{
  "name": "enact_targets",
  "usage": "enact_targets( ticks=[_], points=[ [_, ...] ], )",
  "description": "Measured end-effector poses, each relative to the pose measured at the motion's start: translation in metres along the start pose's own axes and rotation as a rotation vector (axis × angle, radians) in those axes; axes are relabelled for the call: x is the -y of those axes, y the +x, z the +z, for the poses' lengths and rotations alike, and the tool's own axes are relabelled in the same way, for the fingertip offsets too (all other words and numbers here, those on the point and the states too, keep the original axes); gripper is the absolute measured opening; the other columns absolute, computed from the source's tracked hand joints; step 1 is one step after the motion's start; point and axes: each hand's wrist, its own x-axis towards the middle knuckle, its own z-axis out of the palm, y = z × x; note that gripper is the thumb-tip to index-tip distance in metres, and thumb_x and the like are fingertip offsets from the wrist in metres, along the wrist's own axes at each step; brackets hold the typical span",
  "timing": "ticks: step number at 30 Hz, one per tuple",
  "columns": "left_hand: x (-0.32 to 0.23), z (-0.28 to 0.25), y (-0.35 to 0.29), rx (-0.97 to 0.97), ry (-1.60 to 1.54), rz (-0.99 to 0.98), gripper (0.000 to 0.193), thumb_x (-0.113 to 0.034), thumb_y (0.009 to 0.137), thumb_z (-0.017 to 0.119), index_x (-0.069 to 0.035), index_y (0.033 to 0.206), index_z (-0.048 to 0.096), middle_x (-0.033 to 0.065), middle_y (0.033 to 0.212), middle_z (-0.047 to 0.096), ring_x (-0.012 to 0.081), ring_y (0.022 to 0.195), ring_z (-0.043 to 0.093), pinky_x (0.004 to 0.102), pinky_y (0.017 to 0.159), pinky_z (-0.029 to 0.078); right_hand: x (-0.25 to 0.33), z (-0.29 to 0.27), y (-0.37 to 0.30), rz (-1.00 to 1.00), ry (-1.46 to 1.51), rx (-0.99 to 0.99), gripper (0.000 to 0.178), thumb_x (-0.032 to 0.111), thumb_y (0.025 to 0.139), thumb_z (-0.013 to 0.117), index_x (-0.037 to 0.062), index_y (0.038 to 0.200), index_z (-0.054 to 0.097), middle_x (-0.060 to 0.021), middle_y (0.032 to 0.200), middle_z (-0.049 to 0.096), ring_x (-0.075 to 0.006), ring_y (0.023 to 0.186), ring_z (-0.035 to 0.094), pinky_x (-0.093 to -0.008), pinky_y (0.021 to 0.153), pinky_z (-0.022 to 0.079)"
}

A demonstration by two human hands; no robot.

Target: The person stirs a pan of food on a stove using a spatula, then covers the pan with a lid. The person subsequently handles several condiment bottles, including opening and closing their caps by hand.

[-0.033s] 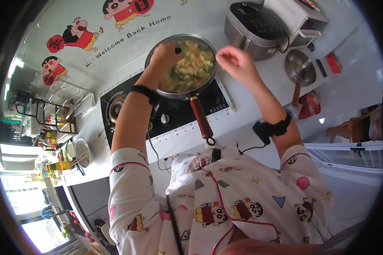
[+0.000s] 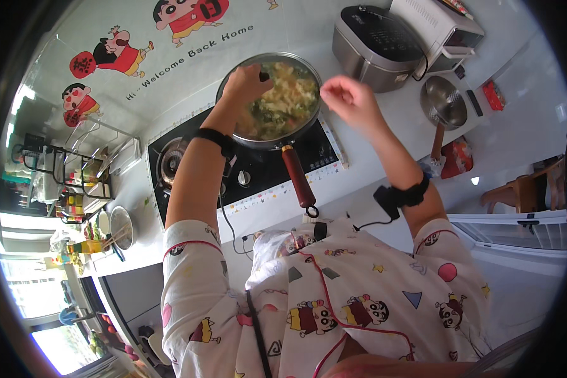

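Observation:
A round pan (image 2: 311, 123) with a dark red handle (image 2: 298, 178) stands on the black hob (image 2: 324, 151), full of yellow and green food that looks like egg and leaves. My left hand (image 2: 246, 82) is above the pan, fingers closed round a dark knob (image 2: 264, 76). The knob seems to belong to a glass lid with a steel rim over the food; the clear glass itself is hard to make out. Just right of the rim, apart from it, hovers my right hand (image 2: 353, 104). Its fingers are curled together, with nothing visible in them.
A rice cooker (image 2: 375, 47) and a white toaster oven (image 2: 435, 31) stand at the back right. Near them lies a steel strainer (image 2: 444, 104) with a wooden handle. On the left are a second burner (image 2: 171, 161), a black rack (image 2: 85, 183) and a bowl with chopsticks (image 2: 125, 228).
Almost nothing differs. My right hand has dropped slightly toward me, and the whole view has shifted a little.

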Motion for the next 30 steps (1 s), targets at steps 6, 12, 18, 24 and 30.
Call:
enact_targets(
  ticks=[6, 12, 18, 24, 30],
  points=[
    [0.015, 0.010, 0.001, -0.041, 0.019, 0.036, 0.045, -0.044, 0.077, 0.066, -0.003, 0.095, 0.067, 0.0202, 0.085, 0.070, 0.0375, 0.084, 0.067, 0.0462, 0.077, 0.054, -0.010, 0.014, -0.061, 0.279, -0.077, 0.175, 0.013, 0.014, 0.094, 0.066, 0.0025, 0.100, 0.065, 0.0036, 0.082, 0.062, -0.0022, 0.071, 0.054, -0.0191, 0.060, 0.044],
    [0.009, 0.010, 0.005, -0.020, 0.051, 0.046, 0.046, -0.044, 0.080, 0.066, -0.002, 0.099, 0.067, 0.0200, 0.083, 0.070, 0.0370, 0.083, 0.068, 0.0449, 0.074, 0.055, -0.036, 0.035, -0.113, 0.480, -0.087, 0.309, 0.033, 0.024, 0.094, 0.066, 0.0036, 0.118, 0.059, -0.0009, 0.087, 0.064, -0.0073, 0.071, 0.058, -0.0244, 0.058, 0.045],
    [0.013, -0.006, -0.021, -0.012, 0.003, 0.037, 0.048, -0.045, 0.086, 0.064, -0.004, 0.110, 0.066, 0.0184, 0.088, 0.071, 0.0374, 0.092, 0.068, 0.0483, 0.081, 0.054, -0.033, 0.053, -0.124, 0.582, 0.064, 0.352, 0.046, 0.033, 0.093, 0.066, 0.0057, 0.129, 0.054, -0.0029, 0.090, 0.066, -0.0105, 0.072, 0.061, -0.0275, 0.063, 0.050],
    [0.025, -0.041, -0.153, -0.428, -0.383, -0.003, 0.031, -0.021, 0.090, 0.067, -0.004, 0.117, 0.064, 0.0115, 0.071, 0.065, 0.0257, 0.061, 0.063, 0.0349, 0.059, 0.050, -0.055, 0.057, -0.139, 0.765, 0.404, 0.212, 0.027, 0.029, 0.101, 0.052, 0.0061, 0.113, 0.061, -0.0023, 0.086, 0.065, -0.0094, 0.076, 0.060, -0.0247, 0.067, 0.047],
    [0.080, -0.013, -0.392, -0.302, -0.427, -0.299, 0.029, -0.004, 0.087, 0.065, -0.004, 0.116, 0.063, 0.0075, 0.066, 0.059, 0.0147, 0.052, 0.053, 0.0281, 0.052, 0.045, -0.091, 0.090, -0.177, 0.782, -0.080, 0.490, 0.022, 0.028, 0.092, 0.067, 0.0077, 0.090, 0.059, 0.0001, 0.076, 0.059, -0.0078, 0.070, 0.054, -0.0258, 0.063, 0.044]
  ],
)
